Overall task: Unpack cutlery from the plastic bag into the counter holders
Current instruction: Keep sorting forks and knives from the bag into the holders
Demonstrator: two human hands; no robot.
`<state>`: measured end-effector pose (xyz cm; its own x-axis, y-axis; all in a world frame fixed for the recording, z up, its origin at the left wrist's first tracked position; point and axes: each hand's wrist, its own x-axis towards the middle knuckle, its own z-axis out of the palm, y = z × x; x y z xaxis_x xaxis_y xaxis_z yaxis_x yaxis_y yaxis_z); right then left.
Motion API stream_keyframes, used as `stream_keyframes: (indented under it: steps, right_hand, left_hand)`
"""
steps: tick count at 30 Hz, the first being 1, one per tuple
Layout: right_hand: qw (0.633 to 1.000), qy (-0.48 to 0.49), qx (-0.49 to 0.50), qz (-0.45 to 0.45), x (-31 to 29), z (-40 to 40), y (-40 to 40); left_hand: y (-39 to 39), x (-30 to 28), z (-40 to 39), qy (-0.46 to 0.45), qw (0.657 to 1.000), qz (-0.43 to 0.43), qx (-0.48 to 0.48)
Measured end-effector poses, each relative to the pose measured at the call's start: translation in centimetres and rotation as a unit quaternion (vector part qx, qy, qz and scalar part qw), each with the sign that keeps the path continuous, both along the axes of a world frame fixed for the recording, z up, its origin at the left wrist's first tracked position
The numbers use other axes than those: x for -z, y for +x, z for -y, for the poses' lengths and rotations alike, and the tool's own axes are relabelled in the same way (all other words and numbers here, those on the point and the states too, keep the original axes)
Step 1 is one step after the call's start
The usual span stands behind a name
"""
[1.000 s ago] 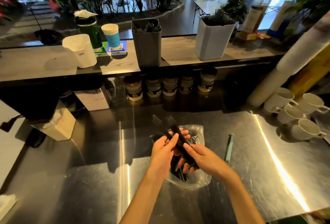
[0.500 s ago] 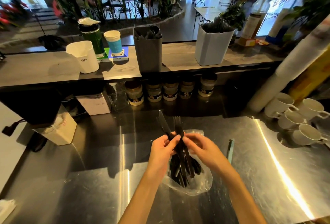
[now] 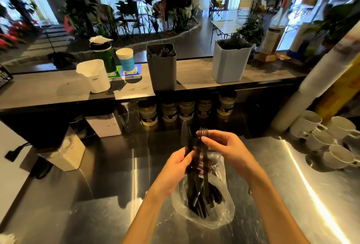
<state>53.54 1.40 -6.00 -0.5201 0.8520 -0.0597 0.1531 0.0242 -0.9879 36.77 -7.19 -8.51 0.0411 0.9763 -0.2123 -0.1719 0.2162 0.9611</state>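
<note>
left hand (image 3: 178,168): curled round a bundle of black cutlery (image 3: 196,158), gripping mid-handle, above the bag mouth.
right hand (image 3: 227,151): fingertips pinching the fork head (image 3: 203,133) at top of the bundle; fingers bent, thumb side toward the left hand.
knife (image 3: 184,134): blade tip up, just beside the fork head, same bundle.
plastic bag (image 3: 218,216): clear, lying on the steel surface (image 3: 78,214) near its front edge, directly below both hands; more black cutlery inside, lower ends of the held bundle reaching into the mouth.
dark grey holder (image 3: 161,72): upright on the raised shelf (image 3: 39,90) behind the surface, about mid-length; dark cutlery visible at the rim.
light grey holder (image 3: 229,64): same shelf, right of the dark one, well apart; packed with dark cutlery.
white container (image 3: 95,77): shelf, left of the dark holder; blue cup (image 3: 125,60) and green bottle (image 3: 103,57) just behind it.
jars (image 3: 185,110): row under the shelf, at the surface's back edge.
white mugs (image 3: 331,140): cluster at the surface's right edge.
white box (image 3: 64,152): left side of the surface.
</note>
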Motion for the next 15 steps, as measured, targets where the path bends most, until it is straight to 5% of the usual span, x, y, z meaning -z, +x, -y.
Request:
stream_keyframes:
  steps: [6,15]
  right_hand:
    - [0.996,-0.02,-0.082,0.008,-1.7,-2.5,0.1]
    - [0.997,-0.036,-0.059,-0.031,-3.5,-7.5,0.9]
  left_hand:
    - [-1.0,-2.2,-1.8,0.009,0.995,-0.025,0.097]
    - [0.4,-4.3,-5.9,0.018,0.998,-0.001,0.06]
